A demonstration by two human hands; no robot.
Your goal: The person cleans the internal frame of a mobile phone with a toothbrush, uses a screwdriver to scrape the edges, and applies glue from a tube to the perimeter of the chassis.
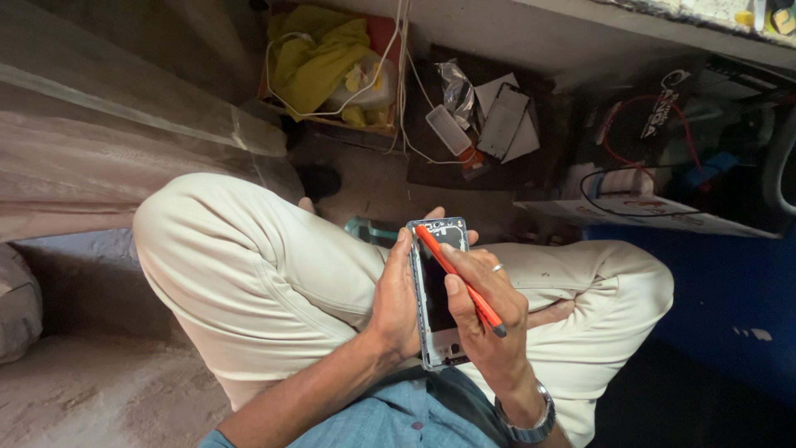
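Dusty concrete floor (pixel 91 390) lies beneath cluttered dim shelf (pixel 531 166).

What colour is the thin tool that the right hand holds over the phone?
The tool is orange-red with a dark end, seen best in the head view.

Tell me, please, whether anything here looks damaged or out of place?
Yes: the phone in the left hand lies opened up, its back cover off and its insides bare. The right hand holds an orange tool across it.
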